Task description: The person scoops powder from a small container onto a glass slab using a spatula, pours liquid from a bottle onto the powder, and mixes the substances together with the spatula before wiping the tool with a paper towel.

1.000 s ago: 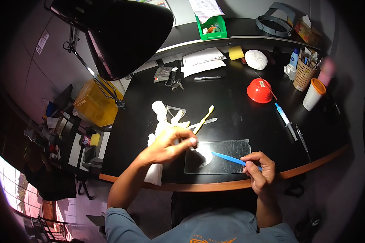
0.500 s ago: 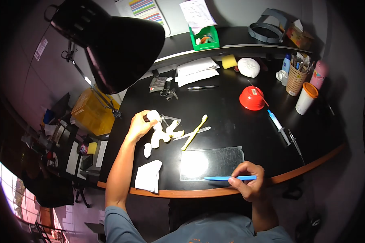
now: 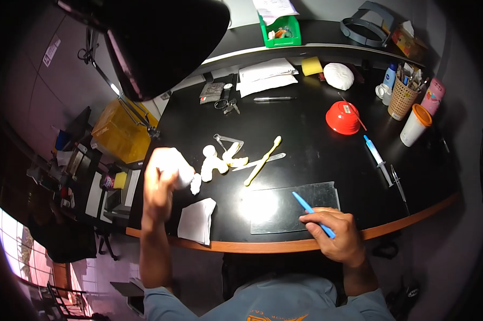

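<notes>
My left hand [image 3: 160,184] is closed around a white lump [image 3: 174,163], washed out by lamp glare, above the table's left side. Just right of it lie a small crumpled white piece [image 3: 196,184] and several pale, curved pieces [image 3: 214,167]. A bent metal tool [image 3: 232,139], a yellow double-ended stick [image 3: 263,160] and a flat clear strip [image 3: 273,158] lie beyond. In my right hand [image 3: 335,232] is a slim blue pen-like tool [image 3: 304,203], its tip pointing up and left over a clear rectangular plate [image 3: 273,222].
A folded white cloth [image 3: 196,220] lies by the wooden front edge [image 3: 241,246]. The black lamp [image 3: 166,43] hangs at upper left. At right are a red bowl [image 3: 344,117], a blue-tipped syringe [image 3: 378,159], a lidded cup [image 3: 416,126] and a tool-filled basket [image 3: 402,100].
My left hand has moved from the pale pieces toward the left and nearer me, carrying the white lump. The blue tool has swung from nearly level to slanting upward. The view has shifted slightly.
</notes>
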Motion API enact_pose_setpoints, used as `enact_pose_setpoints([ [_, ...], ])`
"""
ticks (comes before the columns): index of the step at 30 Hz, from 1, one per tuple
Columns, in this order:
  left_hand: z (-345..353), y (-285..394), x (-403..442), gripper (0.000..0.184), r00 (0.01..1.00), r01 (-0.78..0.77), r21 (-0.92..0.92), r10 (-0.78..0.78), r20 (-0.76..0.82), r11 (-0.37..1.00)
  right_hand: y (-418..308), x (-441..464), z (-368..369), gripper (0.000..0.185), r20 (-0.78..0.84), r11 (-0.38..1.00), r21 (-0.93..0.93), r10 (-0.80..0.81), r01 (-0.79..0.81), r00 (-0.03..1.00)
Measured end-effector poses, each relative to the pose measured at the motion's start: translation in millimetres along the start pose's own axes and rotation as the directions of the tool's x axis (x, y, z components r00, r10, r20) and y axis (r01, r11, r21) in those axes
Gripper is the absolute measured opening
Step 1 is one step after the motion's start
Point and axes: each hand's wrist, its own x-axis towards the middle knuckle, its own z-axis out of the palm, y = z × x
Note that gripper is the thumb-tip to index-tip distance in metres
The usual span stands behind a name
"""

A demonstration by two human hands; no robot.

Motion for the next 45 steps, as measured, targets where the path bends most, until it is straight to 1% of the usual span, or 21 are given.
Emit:
enact_pose_setpoints([
  [2,25.7,5.7,-44.0,0.041,0.995,0.099,-0.040,-0.100,-0.004,0.994,0.6,-4.5,-1.5,0.017,-0.044,1.000,0.003,0.009,-0.008,0.999],
  [4,56.7,-0.5,-77.1,0.038,0.992,0.108,-0.147,-0.096,0.084,0.983,0.4,-6.7,1.0,0.019,-0.076,0.999,-0.002,-0.049,0.049,0.996],
  [7,90.3,-25.6,-103.2,0.036,0.980,0.138,-0.035,-0.131,0.152,0.990,-1.7,-3.3,8.5,0.018,-0.096,0.991,0.050,-0.119,0.124,0.988],
  [8,100.3,-38.8,-102.7,0.037,0.988,0.048,0.080,-0.059,0.144,0.996,-6.3,0.0,11.6,0.019,-0.084,0.988,0.071,-0.133,0.139,0.988],
  [10,117.4,-39.0,-97.2,0.037,0.992,-0.001,0.239,-0.030,0.125,0.971,-16.0,11.9,21.4,0.022,-0.069,0.977,0.118,-0.173,0.180,0.983],
  [11,124.0,-45.3,-96.5,0.040,0.995,0.034,0.244,-0.057,0.086,0.969,-19.5,18.8,28.0,0.028,-0.049,0.964,0.156,-0.210,0.215,0.976],
  [14,129.7,-47.8,-96.6,0.040,0.999,-0.044,0.315,0.035,0.032,0.948,-20.9,32.1,50.1,0.038,-0.040,0.927,0.195,-0.318,0.320,0.947],
  [15,130.1,-49.7,-99.2,0.042,1.000,-0.007,0.332,-0.001,0.026,0.943,-22.1,34.0,57.4,0.041,-0.032,0.921,0.221,-0.323,0.322,0.946],
  [16,129.8,-52.2,-101.5,0.041,0.994,-0.104,0.376,0.089,0.057,0.921,-22.8,35.4,64.9,0.043,-0.025,0.913,0.247,-0.328,0.324,0.944],
  [18,127.2,-61.7,-109.7,0.040,0.979,-0.204,0.463,0.184,0.089,0.862,-20.9,33.0,76.4,0.044,0.003,0.918,0.192,-0.355,0.348,0.935],
  [20,126.5,-58.1,-110.0,0.043,0.975,-0.222,0.499,0.199,0.100,0.838,-23.9,30.4,80.9,0.044,-0.002,0.923,0.119,-0.369,0.367,0.929],
  [24,129.0,-53.9,-112.7,0.042,0.990,-0.141,0.483,0.134,0.050,0.864,-28.6,27.2,84.9,0.047,-0.024,0.903,0.056,-0.424,0.425,0.905],
  [27,130.0,-52.6,-112.4,0.038,0.985,-0.175,0.535,0.153,0.085,0.827,-27.8,21.2,89.4,0.041,-0.122,0.919,-0.015,-0.393,0.395,0.911],
  [30,141.1,-56.0,-120.1,0.036,0.969,-0.239,0.588,0.229,0.093,0.772,-29.5,18.4,76.8,0.032,-0.114,0.977,0.147,-0.135,0.151,0.984],
  [31,140.0,-51.9,-118.5,0.040,0.963,-0.266,0.608,0.235,0.132,0.748,-34.1,22.2,77.9,0.026,-0.163,0.977,0.140,-0.138,0.161,0.977],
  [34,145.5,-58.4,-117.9,0.051,0.974,-0.217,0.443,0.222,0.041,0.870,-30.9,24.5,78.4,0.019,-0.224,0.972,0.188,-0.096,0.139,0.970],
  [35,144.1,-54.7,-119.1,0.067,0.972,-0.231,0.477,0.222,0.076,0.848,-32.5,24.4,81.1,0.018,-0.233,0.969,0.225,-0.045,0.099,0.971],
  [38,140.8,-60.7,-124.4,0.080,0.953,-0.300,0.442,0.287,0.098,0.845,-34.0,23.2,79.1,0.020,-0.203,0.960,0.279,0.070,-0.011,0.977],
  [40,138.0,-66.4,-125.0,0.083,0.930,-0.367,0.404,0.345,0.129,0.838,-33.6,22.8,79.1,0.022,-0.187,0.951,0.308,0.076,-0.015,0.979],
  [44,138.3,-72.1,-127.2,0.083,0.928,-0.371,0.372,0.357,0.108,0.851,-31.1,25.9,83.9,0.025,-0.236,0.934,0.357,0.071,0.019,0.969],
  [45,141.2,-74.2,-126.4,0.081,0.907,-0.417,0.314,0.413,0.081,0.853,-32.5,25.5,79.3,0.026,-0.191,0.935,0.355,0.088,-0.015,0.978],
])
